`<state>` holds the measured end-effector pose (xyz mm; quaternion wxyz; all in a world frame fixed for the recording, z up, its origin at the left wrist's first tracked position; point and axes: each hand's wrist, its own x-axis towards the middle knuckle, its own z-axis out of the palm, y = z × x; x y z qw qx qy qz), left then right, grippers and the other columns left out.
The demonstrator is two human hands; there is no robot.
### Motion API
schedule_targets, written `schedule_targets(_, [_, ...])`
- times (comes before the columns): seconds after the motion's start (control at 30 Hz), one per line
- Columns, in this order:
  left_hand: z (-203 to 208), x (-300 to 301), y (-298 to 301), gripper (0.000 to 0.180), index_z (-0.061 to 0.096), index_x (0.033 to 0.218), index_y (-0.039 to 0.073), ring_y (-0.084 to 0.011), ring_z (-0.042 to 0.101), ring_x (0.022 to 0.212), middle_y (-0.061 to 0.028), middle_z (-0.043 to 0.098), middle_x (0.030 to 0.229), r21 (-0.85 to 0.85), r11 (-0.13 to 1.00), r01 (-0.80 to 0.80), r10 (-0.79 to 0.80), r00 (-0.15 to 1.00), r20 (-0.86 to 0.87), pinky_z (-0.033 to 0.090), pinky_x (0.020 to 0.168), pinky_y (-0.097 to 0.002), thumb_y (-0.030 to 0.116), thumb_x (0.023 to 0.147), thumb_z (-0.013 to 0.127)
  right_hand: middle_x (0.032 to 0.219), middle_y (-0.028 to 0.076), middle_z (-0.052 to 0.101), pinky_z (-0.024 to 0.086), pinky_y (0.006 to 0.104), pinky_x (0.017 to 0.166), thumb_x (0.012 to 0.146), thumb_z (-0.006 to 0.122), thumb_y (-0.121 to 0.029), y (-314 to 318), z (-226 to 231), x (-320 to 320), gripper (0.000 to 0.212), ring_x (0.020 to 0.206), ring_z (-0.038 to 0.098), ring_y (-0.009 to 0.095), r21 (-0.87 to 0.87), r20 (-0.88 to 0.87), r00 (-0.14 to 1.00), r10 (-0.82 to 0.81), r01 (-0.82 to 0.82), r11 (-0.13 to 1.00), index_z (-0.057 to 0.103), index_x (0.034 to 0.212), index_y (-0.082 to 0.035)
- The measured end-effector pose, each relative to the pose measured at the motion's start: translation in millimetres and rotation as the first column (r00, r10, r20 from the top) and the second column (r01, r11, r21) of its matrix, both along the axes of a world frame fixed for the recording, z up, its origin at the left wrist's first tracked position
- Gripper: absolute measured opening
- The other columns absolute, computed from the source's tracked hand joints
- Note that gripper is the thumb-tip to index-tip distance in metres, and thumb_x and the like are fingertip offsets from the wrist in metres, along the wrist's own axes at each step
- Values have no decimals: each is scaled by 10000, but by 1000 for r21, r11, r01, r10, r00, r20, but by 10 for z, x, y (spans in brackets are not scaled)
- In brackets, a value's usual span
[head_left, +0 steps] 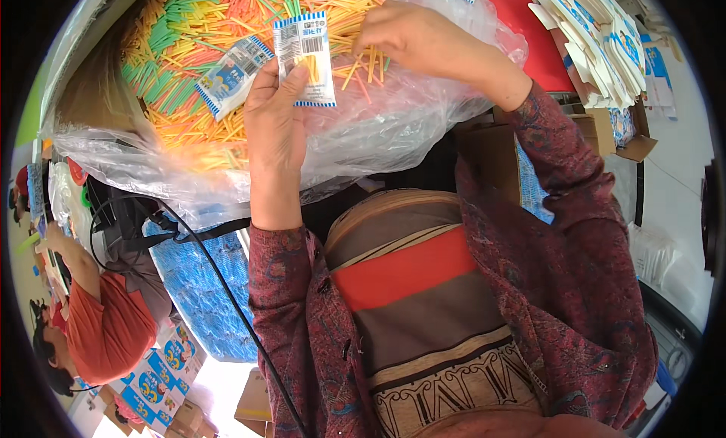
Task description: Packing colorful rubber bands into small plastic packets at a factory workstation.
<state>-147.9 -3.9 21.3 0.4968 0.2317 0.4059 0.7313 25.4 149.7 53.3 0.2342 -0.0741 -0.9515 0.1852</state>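
My left hand (274,113) pinches a small clear packet (305,56) with blue striped edges, held upright with a few sticks inside. My right hand (420,37) grips a small bunch of yellow and orange sticks (364,66) just right of the packet's mouth. Both hands hover over a big heap of thin coloured sticks (204,37) lying in a clear plastic bag (393,128). A second, blue-printed packet (231,73) lies on the heap just left of my left hand.
A stack of flat white and blue packets (597,37) sits in a cardboard box at the upper right. A blue bag of packets (200,287) lies at lower left beside a black cable (227,287). Another person in an orange shirt (106,324) sits at left.
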Motion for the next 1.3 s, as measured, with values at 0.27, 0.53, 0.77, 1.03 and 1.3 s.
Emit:
schedule_targets(0.27, [-59,62,-8,231,575,1132,29,-145,592,1009,-34,629,1107,95,995,32,-50,981,187,499,870,-331,30,901,594,865,73,571,463,394,759,787,561,-122,-179,23,-56,142,871,579,272,395,183,983,26,-97,913,653,878,-63])
schedule_targets(0.53, [-7,163,-20,222,575,1149,41,-157,572,1063,-31,617,1144,127,989,74,-113,933,342,494,892,-382,82,931,571,903,81,593,476,352,743,813,558,-104,-48,-161,-11,186,860,588,280,307,271,956,112,-196,931,630,975,-51])
schedule_targets(0.77, [-152,151,-15,204,596,1119,20,-151,593,1011,-58,638,1100,35,998,42,-48,986,160,498,874,-354,115,940,573,981,116,639,507,358,732,851,616,-181,23,-39,63,252,889,633,255,-330,208,968,-139,204,922,601,1017,8])
schedule_targets(1.03, [-124,214,0,163,623,1067,18,-142,601,966,-62,651,1054,7,1000,7,-8,996,92,491,861,-312,104,935,580,890,1,632,475,202,713,905,621,-90,-332,500,88,131,796,562,44,-884,-201,926,-320,-30,467,604,1007,-10])
schedule_targets(1.3, [-79,277,51,150,624,1051,13,-125,586,958,-56,650,1040,109,994,-4,-5,997,80,469,874,-289,93,932,584,864,-21,611,472,190,699,903,621,-79,-502,233,-96,90,802,569,44,-788,-287,898,-334,-23,615,639,948,-3])
